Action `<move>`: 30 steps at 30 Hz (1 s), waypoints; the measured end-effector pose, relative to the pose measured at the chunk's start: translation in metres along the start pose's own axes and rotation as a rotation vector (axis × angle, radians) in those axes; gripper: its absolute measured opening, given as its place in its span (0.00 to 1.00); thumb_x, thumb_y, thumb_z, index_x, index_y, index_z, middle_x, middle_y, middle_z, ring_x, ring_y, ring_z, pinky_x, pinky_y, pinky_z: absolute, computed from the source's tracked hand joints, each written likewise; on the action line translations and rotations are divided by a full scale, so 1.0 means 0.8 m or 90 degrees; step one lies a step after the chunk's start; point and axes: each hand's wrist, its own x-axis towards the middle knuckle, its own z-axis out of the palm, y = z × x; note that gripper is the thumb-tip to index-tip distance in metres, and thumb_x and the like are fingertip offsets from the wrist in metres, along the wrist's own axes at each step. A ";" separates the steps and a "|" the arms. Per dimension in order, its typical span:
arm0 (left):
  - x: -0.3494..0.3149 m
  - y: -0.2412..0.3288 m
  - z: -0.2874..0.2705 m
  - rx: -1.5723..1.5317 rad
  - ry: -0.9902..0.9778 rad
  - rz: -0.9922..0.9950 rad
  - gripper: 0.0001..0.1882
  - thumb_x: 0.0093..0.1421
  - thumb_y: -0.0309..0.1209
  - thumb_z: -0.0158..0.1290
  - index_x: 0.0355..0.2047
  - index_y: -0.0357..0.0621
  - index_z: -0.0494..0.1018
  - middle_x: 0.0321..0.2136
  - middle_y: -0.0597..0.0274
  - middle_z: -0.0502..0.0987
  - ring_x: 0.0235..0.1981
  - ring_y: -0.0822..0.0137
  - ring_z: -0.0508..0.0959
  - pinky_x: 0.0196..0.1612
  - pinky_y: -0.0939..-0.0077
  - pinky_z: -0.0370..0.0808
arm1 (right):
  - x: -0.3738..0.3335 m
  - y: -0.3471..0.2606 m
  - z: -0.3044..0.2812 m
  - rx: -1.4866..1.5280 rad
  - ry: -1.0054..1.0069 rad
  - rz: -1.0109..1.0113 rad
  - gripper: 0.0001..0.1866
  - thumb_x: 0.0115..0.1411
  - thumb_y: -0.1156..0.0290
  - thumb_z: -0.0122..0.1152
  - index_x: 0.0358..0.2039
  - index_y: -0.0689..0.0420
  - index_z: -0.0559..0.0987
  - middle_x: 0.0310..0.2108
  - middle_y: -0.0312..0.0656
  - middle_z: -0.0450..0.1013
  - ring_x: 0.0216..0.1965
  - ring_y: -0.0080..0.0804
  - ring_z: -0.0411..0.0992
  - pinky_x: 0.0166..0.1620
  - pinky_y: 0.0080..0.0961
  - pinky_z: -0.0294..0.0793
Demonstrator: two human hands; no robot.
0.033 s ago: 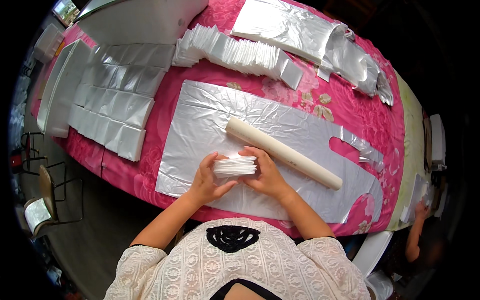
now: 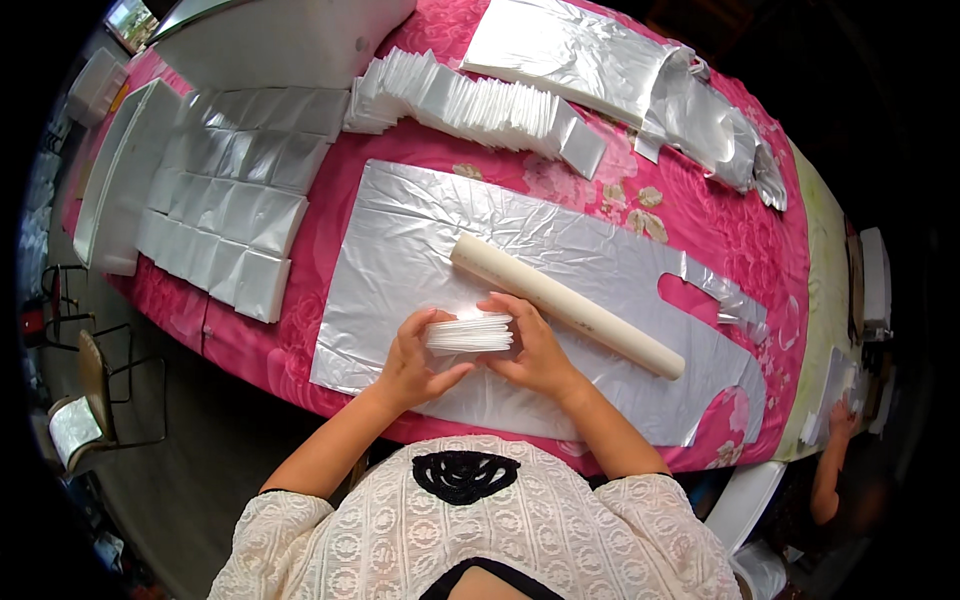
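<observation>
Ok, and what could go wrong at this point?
The folded white stack sits between the left hand and right hand; uneven pressure might let layers slip out.

The round tube lies loose on the silvery sheet near the right hand; a nudge could roll it.

The long row of folded pieces might topple if bumped.
</observation>
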 end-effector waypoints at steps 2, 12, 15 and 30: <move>-0.004 -0.003 0.002 -0.003 -0.014 -0.007 0.44 0.43 0.27 0.64 0.54 0.41 0.47 0.40 0.48 0.69 0.40 0.56 0.73 0.44 0.66 0.70 | -0.002 -0.005 0.001 0.022 -0.006 0.004 0.39 0.40 0.78 0.68 0.54 0.55 0.61 0.45 0.43 0.69 0.47 0.40 0.68 0.48 0.32 0.69; 0.019 0.028 -0.014 0.130 -0.070 -0.010 0.35 0.39 0.23 0.62 0.49 0.40 0.61 0.40 0.51 0.70 0.42 0.52 0.70 0.46 0.62 0.68 | 0.002 0.011 0.003 -0.166 -0.015 -0.121 0.27 0.39 0.80 0.64 0.44 0.56 0.69 0.37 0.41 0.73 0.41 0.42 0.69 0.45 0.33 0.68; 0.038 0.051 -0.024 0.235 -0.149 0.004 0.32 0.41 0.24 0.59 0.49 0.38 0.63 0.39 0.51 0.70 0.43 0.52 0.70 0.48 0.62 0.67 | 0.007 0.001 0.005 -0.218 -0.037 -0.071 0.23 0.39 0.79 0.64 0.39 0.56 0.72 0.35 0.41 0.72 0.39 0.43 0.69 0.43 0.34 0.68; 0.025 0.029 -0.058 -0.550 0.216 -0.506 0.17 0.56 0.30 0.55 0.45 0.36 0.67 0.38 0.62 0.75 0.40 0.75 0.74 0.43 0.81 0.70 | 0.061 -0.048 0.033 0.364 0.055 0.194 0.13 0.53 0.78 0.61 0.39 0.61 0.71 0.35 0.37 0.73 0.35 0.20 0.70 0.39 0.16 0.69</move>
